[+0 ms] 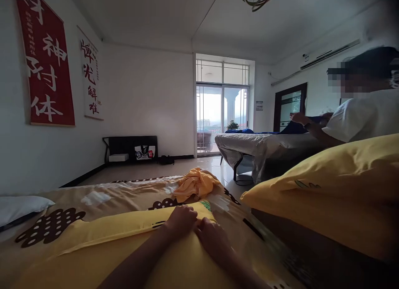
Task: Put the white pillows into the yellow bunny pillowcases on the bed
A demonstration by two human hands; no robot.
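A yellow pillow with small printed details lies in front of me on a brown patterned bed sheet. My left hand is closed on the pillow's far edge, near its corner. Right beside it, my right hand has its fingers curled in on the same edge. The two hands almost touch, and the fabric between them is partly hidden by the fingers. Just beyond them, a crumpled orange cloth rests on the sheet.
Another yellow pillow bulges in at the right. A white pillow lies at the far left. Behind, a person handles dark blue fabric over a plastic-covered table. A black bench stands by the back wall.
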